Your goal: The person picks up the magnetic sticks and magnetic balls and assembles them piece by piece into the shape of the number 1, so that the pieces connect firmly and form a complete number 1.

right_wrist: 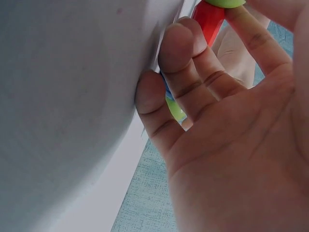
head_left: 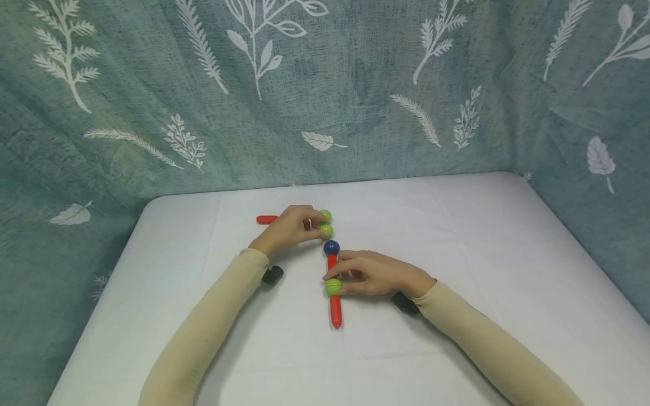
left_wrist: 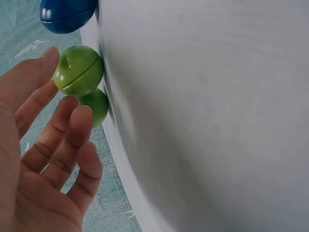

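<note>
two green balls, a blue ball and another green ball (glossy) roughly line up, with red handles.

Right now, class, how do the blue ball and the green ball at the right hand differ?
Colour: the blue ball is dark, the green ball bright. Handling: the right hand pinches the green ball; the blue ball is outside that pinch. Position: the blue ball lies nearer the leafy backdrop than the green ball. Both look round.

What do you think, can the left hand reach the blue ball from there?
Probably yes: in the left wrist view, the blue ball lies just beyond the thumb, with nothing between, though the left hand is at two green balls.
</note>
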A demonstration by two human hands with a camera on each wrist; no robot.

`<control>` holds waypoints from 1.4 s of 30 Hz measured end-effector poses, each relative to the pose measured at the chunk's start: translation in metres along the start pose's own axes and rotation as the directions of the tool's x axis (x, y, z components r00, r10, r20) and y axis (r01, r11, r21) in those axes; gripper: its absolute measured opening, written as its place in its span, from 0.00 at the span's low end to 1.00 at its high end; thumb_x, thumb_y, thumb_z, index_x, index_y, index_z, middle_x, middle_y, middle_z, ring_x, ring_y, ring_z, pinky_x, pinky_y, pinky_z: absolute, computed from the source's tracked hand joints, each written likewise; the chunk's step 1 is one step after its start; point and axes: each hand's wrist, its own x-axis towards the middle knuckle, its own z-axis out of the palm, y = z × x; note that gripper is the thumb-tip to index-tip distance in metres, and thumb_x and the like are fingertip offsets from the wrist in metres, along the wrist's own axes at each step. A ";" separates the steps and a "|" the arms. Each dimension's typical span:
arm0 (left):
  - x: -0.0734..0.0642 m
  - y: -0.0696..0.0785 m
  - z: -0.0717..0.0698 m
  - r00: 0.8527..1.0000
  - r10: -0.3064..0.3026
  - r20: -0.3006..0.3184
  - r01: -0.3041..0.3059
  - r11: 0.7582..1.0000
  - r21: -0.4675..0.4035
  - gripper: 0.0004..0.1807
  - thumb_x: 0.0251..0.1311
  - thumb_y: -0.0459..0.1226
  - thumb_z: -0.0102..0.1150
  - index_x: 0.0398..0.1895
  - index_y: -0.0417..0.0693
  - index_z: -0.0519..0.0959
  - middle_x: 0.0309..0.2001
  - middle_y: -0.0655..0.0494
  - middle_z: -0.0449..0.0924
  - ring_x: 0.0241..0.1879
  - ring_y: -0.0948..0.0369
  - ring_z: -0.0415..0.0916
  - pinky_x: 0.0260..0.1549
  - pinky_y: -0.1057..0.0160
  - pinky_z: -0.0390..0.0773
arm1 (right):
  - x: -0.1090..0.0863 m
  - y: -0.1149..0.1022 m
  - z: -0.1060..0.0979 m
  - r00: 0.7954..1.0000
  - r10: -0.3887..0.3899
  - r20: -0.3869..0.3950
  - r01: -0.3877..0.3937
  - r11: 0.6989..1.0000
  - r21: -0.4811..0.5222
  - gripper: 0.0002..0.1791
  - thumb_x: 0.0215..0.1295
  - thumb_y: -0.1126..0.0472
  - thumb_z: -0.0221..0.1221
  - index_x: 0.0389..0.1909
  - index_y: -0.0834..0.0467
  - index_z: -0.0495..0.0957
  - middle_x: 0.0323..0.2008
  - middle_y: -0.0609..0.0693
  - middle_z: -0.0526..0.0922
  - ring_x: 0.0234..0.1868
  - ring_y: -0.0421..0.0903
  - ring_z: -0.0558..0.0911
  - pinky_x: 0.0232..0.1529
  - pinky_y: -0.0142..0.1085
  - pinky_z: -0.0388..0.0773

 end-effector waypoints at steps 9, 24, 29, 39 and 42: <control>-0.001 0.000 0.005 1.000 -0.001 0.012 0.001 1.000 -0.001 0.20 0.56 0.42 0.71 0.52 0.47 0.83 0.33 0.58 0.81 0.33 0.62 0.76 0.36 0.66 0.78 | 0.000 0.001 0.002 1.000 -0.021 -0.002 0.021 1.000 -0.003 0.18 0.65 0.48 0.63 0.56 0.40 0.79 0.39 0.46 0.73 0.30 0.41 0.72 0.32 0.26 0.68; 0.000 0.000 0.005 0.999 -0.034 0.040 0.034 0.999 0.000 0.22 0.53 0.39 0.73 0.52 0.48 0.82 0.32 0.57 0.80 0.33 0.62 0.73 0.36 0.67 0.75 | 0.000 0.001 0.001 1.000 -0.004 0.009 0.004 1.000 0.008 0.18 0.64 0.49 0.64 0.56 0.40 0.79 0.39 0.46 0.73 0.31 0.41 0.72 0.33 0.27 0.69; 0.000 -0.001 0.005 0.999 -0.016 0.028 0.016 1.000 0.000 0.20 0.53 0.38 0.73 0.51 0.48 0.83 0.31 0.57 0.80 0.33 0.62 0.73 0.35 0.67 0.75 | 0.000 0.000 0.000 1.000 -0.007 0.009 0.007 1.000 0.008 0.18 0.65 0.49 0.64 0.56 0.40 0.79 0.39 0.46 0.73 0.31 0.41 0.72 0.32 0.27 0.68; -0.001 0.002 0.003 1.000 -0.021 0.019 0.021 1.000 0.017 0.18 0.53 0.38 0.73 0.48 0.51 0.83 0.35 0.55 0.79 0.34 0.60 0.74 0.37 0.66 0.76 | 0.000 0.000 -0.001 1.000 -0.004 0.004 0.004 1.000 0.003 0.18 0.65 0.48 0.63 0.55 0.40 0.79 0.38 0.47 0.73 0.30 0.42 0.72 0.32 0.27 0.68; -0.002 0.003 0.003 1.000 -0.027 0.013 0.027 1.000 0.014 0.17 0.53 0.38 0.73 0.48 0.52 0.83 0.37 0.56 0.79 0.35 0.61 0.75 0.38 0.66 0.77 | 0.000 0.000 -0.001 1.000 -0.001 0.007 0.001 1.000 0.005 0.18 0.65 0.48 0.63 0.56 0.39 0.79 0.38 0.46 0.73 0.30 0.41 0.72 0.32 0.27 0.69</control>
